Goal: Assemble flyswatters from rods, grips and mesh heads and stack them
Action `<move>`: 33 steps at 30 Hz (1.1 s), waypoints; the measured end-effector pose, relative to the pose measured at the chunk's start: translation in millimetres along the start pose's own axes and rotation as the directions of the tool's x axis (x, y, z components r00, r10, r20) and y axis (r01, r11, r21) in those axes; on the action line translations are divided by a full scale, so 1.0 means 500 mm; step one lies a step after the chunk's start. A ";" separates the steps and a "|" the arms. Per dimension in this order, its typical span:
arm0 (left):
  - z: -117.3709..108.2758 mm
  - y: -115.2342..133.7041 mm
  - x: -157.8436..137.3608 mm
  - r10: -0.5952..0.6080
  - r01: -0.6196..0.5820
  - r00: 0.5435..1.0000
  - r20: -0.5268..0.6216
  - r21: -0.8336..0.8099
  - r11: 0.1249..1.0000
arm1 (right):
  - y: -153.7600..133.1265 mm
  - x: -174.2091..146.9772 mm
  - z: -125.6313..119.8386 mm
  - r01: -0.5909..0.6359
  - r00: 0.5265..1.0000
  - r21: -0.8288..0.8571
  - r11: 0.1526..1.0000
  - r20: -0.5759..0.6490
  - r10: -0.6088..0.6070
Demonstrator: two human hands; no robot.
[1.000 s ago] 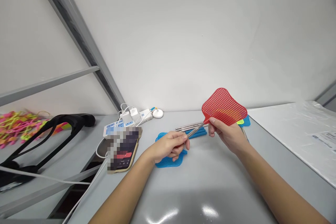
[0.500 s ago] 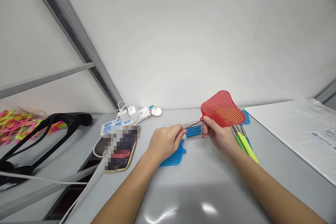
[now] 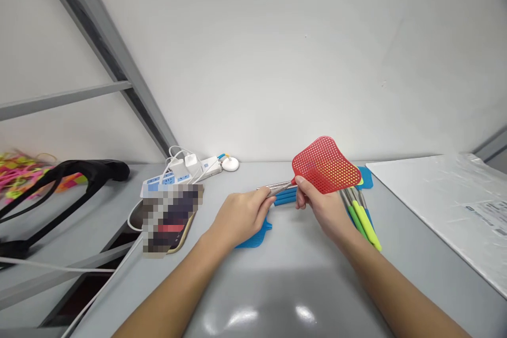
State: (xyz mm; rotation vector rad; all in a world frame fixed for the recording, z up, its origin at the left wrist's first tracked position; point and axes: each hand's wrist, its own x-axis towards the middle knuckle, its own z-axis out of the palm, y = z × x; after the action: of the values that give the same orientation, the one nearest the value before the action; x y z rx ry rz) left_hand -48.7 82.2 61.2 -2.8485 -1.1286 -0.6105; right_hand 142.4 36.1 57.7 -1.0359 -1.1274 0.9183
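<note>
Red swatter (image 3: pixel 325 163) was held above the counter (image 3: pixel 293 274), its neck pinched by the right hand (image 3: pixel 320 208) and its metal handle (image 3: pixel 277 188) gripped by the left hand (image 3: pixel 241 216), which hid the handle's end and part of a blue swatter (image 3: pixel 253 238).

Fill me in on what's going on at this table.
A person holds a red fly swatter above the grey table. The right hand pinches it at the base of the mesh head, and the left hand grips its metal handle. A blue swatter head lies under the left hand. More swatters with green handles lie beside the right wrist. A phone and power strip sit to the left.
</note>
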 end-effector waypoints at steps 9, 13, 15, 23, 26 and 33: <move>-0.010 0.034 -0.010 0.010 0.002 0.999 0.051 -0.223 0.975 | -0.016 -0.011 0.000 0.058 0.996 -0.061 0.996 -0.068 -0.062; 0.003 0.043 -0.006 0.008 0.015 0.997 0.071 -0.318 0.948 | -0.010 -0.014 0.005 0.075 0.994 -0.087 0.993 -0.077 -0.082; 0.005 0.049 -0.002 -0.016 0.047 0.996 0.089 -0.350 0.936 | -0.005 -0.015 0.007 0.074 0.995 -0.104 0.992 -0.062 -0.081; -0.028 0.092 0.055 -0.006 0.127 0.966 0.257 -0.456 0.881 | 0.004 -0.010 0.004 0.042 0.977 -0.074 0.996 -0.204 -0.056; -0.033 0.095 0.108 0.037 0.206 0.902 0.430 -0.504 0.839 | 0.015 0.004 -0.010 0.002 0.953 -0.049 0.999 -0.301 -0.017; 0.016 0.135 0.119 0.049 0.319 0.881 0.470 -0.669 0.671 | 0.030 0.019 -0.033 -0.066 0.935 -0.112 0.991 -0.355 0.022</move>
State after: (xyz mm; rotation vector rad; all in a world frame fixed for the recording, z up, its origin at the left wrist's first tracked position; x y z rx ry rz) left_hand 38.3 72.3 83.7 -3.7916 -1.4359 -0.4885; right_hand 159.8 46.1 44.1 -1.2747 -0.8676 0.6683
